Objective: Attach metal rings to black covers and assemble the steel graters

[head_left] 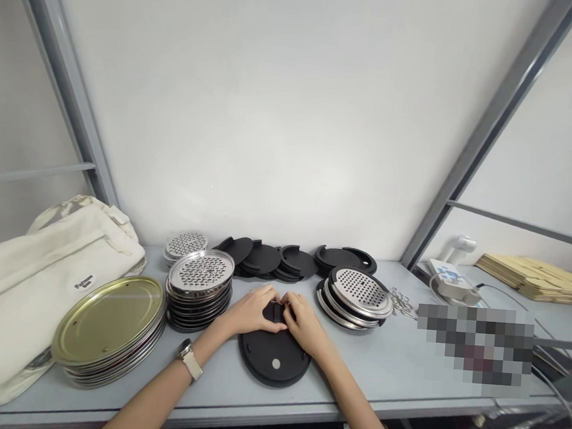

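A round black plastic disc (275,364) with a pale dot lies flat near the table's front edge. Over its far part, my left hand (254,310) and my right hand (301,317) meet with fingers curled in. Between them shows a small dark block or clip (274,310) at the disc's far edge; the fingertips pinch around it, and its exact kind is hidden. To the left stands a stack of round metal grater plates (201,272) on black rings. On the right, perforated metal discs (363,290) are stacked with black rings.
Black round holders (261,258) line the wall. Gold metal lids (112,323) are stacked at left beside a cream canvas bag (41,276). Small wire pieces (401,303) lie right of the perforated discs. Folded cardboard (536,276) and a white device (455,285) sit further right.
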Tool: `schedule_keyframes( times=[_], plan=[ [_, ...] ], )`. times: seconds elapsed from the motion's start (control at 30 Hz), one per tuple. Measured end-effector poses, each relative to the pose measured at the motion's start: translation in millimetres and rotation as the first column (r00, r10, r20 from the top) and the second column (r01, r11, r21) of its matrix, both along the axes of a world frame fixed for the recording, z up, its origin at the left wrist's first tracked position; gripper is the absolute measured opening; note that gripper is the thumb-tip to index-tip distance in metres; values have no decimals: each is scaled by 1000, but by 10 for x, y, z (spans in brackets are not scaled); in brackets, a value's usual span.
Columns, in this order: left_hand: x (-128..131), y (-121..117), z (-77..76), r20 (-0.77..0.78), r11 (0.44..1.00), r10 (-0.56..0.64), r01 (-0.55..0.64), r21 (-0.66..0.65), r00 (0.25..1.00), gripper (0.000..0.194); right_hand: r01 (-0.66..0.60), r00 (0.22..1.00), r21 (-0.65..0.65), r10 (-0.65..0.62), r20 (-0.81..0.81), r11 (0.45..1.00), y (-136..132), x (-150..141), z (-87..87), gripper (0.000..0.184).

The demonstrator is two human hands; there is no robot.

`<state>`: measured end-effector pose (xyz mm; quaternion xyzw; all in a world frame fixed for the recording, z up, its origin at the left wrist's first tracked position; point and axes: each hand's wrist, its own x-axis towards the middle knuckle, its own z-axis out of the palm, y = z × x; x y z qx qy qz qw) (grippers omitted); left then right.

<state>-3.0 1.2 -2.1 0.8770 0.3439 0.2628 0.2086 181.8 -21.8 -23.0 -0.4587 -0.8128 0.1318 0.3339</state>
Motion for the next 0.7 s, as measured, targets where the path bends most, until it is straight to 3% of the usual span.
schedule_keyframes(
  times=[0.7],
  plan=[
    [-4,6,11,-8,998,38,-38,-48,999,46,15,1000,-3,-15,1,1000,-4,-9,5,13]
  ],
)
